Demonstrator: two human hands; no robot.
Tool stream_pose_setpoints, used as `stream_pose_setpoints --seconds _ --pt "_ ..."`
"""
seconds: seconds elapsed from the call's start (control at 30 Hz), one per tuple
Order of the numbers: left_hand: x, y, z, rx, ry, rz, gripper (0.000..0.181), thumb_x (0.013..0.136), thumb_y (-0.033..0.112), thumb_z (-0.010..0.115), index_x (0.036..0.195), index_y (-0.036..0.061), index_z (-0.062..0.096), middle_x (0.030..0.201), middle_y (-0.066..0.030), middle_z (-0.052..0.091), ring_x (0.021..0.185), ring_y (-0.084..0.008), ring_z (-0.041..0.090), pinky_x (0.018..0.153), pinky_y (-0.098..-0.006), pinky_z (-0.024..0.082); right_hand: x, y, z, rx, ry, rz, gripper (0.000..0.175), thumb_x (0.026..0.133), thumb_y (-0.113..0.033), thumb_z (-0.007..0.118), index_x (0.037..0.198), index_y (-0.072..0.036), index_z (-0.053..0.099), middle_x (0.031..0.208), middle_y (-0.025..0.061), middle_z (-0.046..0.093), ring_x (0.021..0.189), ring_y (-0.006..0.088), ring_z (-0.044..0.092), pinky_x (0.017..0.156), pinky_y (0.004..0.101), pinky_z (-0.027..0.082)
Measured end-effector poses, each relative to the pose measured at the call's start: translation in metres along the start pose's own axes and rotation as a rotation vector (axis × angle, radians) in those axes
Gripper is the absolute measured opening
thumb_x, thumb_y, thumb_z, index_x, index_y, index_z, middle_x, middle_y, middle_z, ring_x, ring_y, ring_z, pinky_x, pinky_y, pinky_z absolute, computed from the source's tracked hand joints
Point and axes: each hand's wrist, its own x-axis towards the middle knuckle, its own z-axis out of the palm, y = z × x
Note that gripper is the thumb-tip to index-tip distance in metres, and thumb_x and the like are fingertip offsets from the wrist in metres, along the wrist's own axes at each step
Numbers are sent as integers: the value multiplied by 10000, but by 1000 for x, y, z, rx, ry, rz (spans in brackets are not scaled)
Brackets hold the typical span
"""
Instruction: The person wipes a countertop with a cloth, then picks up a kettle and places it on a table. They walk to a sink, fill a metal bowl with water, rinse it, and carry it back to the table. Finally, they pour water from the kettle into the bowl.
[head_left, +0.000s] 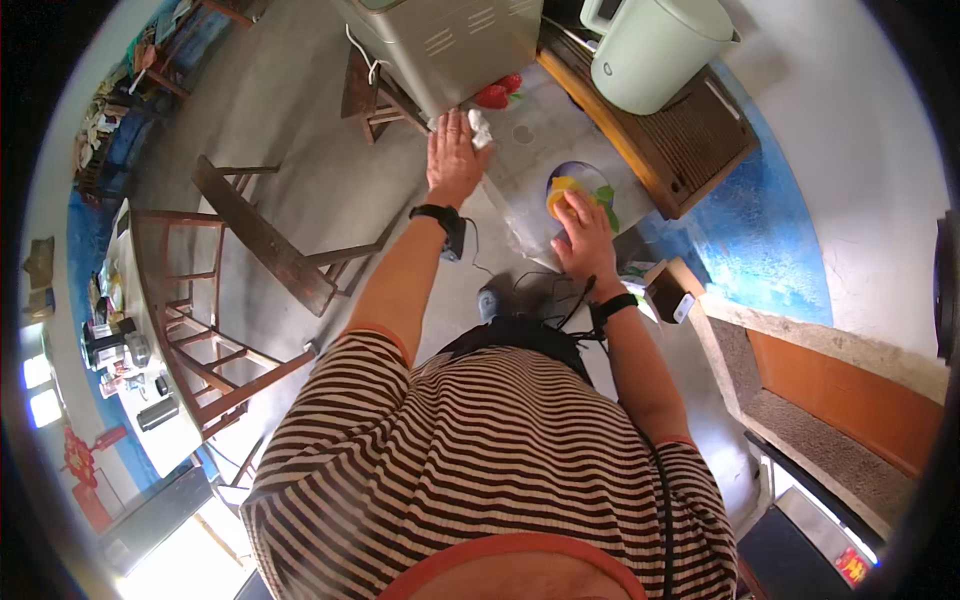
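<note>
Under my left hand (454, 154), at the near left edge of a table, lies a crumpled white tissue or cloth (480, 129); its palm faces down and the fingers are straight. My right hand (586, 234) rests on the tabletop (514, 161), its fingertips over a printed yellow fruit (562, 191) on a dark round shape. Whether anything lies under the right fingers is hidden. The tabletop has a clear or glossy cover, and printed strawberries (499, 91) show at its far end.
A metal bread-maker-like appliance (457, 45) stands at the table's far end. A pale green electric kettle (652, 52) sits on a brown slatted tray (701, 124) at the right. Wooden benches (259, 229) stand left; a small open box (671, 292) is right of my right wrist.
</note>
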Motion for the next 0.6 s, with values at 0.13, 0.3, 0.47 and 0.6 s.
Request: stream_pose_setpoints --seconds 0.13,0.3,0.47,0.6 --pt "-2 15 -4 147 -133 105 805 885 417 615 1512 20 302 1588 -170 271 1482 -322 233 1189 -471 228 0 5 6 23 6 -7 586 768 -174 717 1328 -127 549 1484 120 403 1386 347 372 1127 561 290" --pt "-86 69 -36 -66 -426 515 941 775 364 741 1520 15 285 1597 -174 246 1497 -315 200 1189 -469 236 -5 3 5 264 102 113 460 774 -43 691 1226 -104 637 1391 117 539 1327 282 479 1112 457 354" --pt "-75 58 -41 -12 -477 689 920 781 368 744 1516 35 301 1606 -140 247 1497 -300 204 1196 -480 214 -19 1 -8 521 271 251 398 807 49 671 1188 -66 648 1263 113 635 1193 269 596 991 352 475" --pt "-10 46 -17 33 -370 581 854 851 454 652 1513 38 309 1588 -156 285 1465 -314 278 1172 -495 246 -31 0 -16 506 266 294 423 802 62 693 1192 -96 654 1248 106 642 1178 282 606 959 362 499"
